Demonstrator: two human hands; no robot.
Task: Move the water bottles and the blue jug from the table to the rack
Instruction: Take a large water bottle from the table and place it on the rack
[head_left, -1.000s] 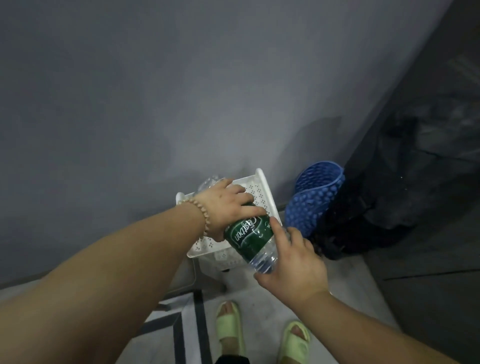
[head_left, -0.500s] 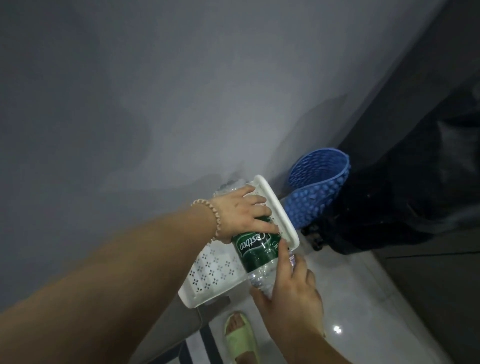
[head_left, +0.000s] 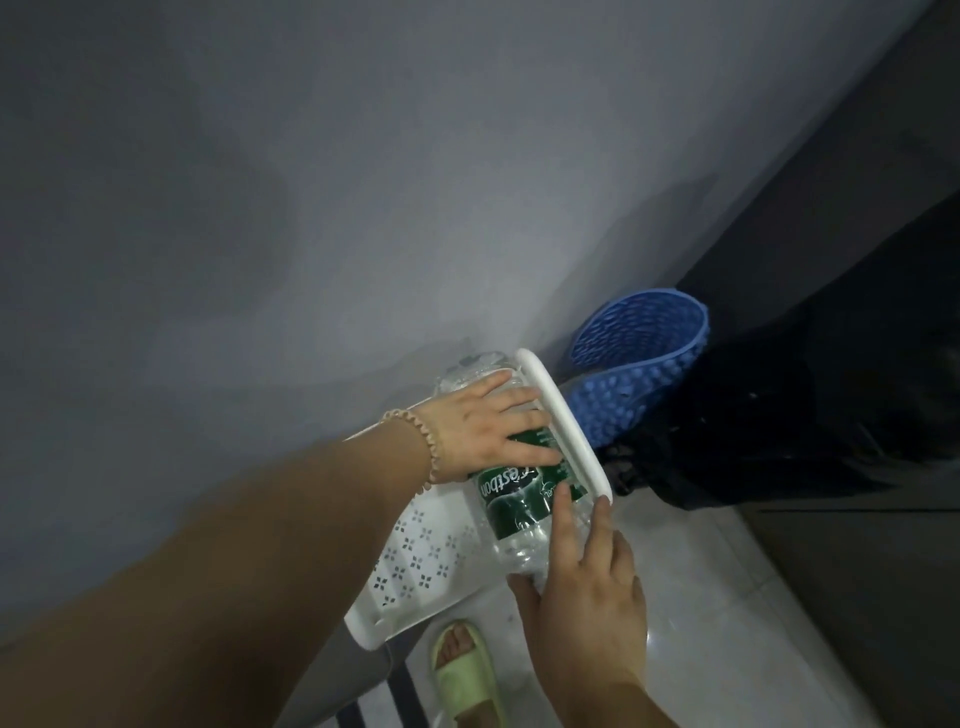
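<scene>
A clear water bottle (head_left: 519, 499) with a dark green label lies tilted in the white perforated rack (head_left: 421, 561) against the grey wall. My left hand (head_left: 483, 426) grips its upper half, fingers curled over the label. My right hand (head_left: 587, 577) holds the bottle's base from below, fingers running up its side. Another clear bottle (head_left: 467, 369) shows just behind my left hand, partly hidden. The blue jug is not in sight.
A blue dotted basket (head_left: 639, 374) stands to the right of the rack. Dark bags (head_left: 779, 415) and a dark cabinet fill the right side. Pale tiled floor lies below, with my foot in a green slipper (head_left: 467, 675) by a striped mat.
Both hands have carried the bottle deeper into the rack, and it lies flatter. The view has swung closer and tilted, with the rack larger in the frame.
</scene>
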